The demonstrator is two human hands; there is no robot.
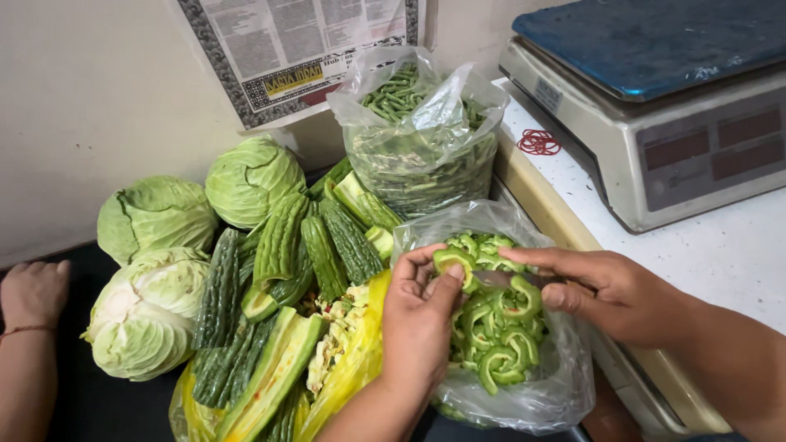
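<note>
I count three pale green round cabbages (176,250) at the left of the frame; beside them, in the centre, a heap of dark green ridged bitter gourds (282,278), too overlapped to count exactly, lying partly on a yellow plastic bag (354,360). I see two clear plastic bags: one of green beans (422,135) at upper centre, one of sliced bitter gourd rings (499,327) at lower centre. My left hand (417,315) is curled narrow, thumb and fingers pinching a light green bitter gourd piece (453,262) just above the bag of rings; my right hand (610,286) is closed around a knife (499,278), its blade touching that piece. A grey weighing scale with a blue platform (655,90) sits at upper right on a white counter (729,254); red rubber bands (539,142) lie beside it. Another person's hand (33,290) rests at the left edge.
</note>
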